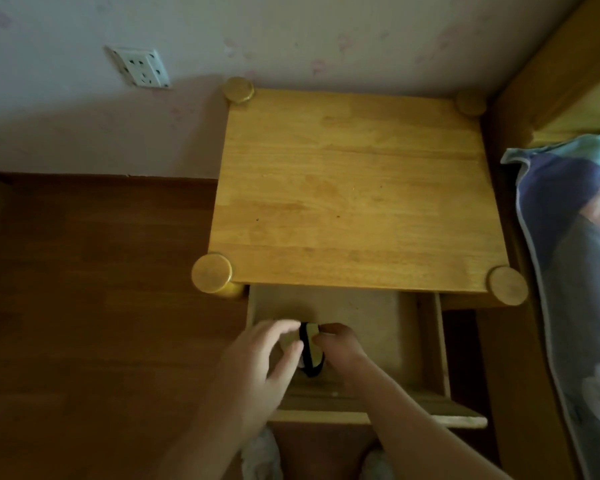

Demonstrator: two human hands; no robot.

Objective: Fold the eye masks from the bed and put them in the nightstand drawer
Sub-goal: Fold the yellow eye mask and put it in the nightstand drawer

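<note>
Both of my hands are inside the pulled-out nightstand drawer [430,341]. My right hand [340,344] pinches a folded eye mask [310,348], yellowish with a black strap, low over the drawer bottom. My left hand [260,362] hovers beside it, fingers spread, gripping nothing.

There is one camera, worn on the person's head. It looks almost straight down from above. The nightstand [357,188] fills the middle of the view, with its top seen flat and its back edge at the wall [291,32]. The open drawer [430,341] sits just below its front edge, close to the camera. The floor [94,289] is on the left, and the bed [575,254] runs down the right edge. The bottom of the view is nearest.
</note>
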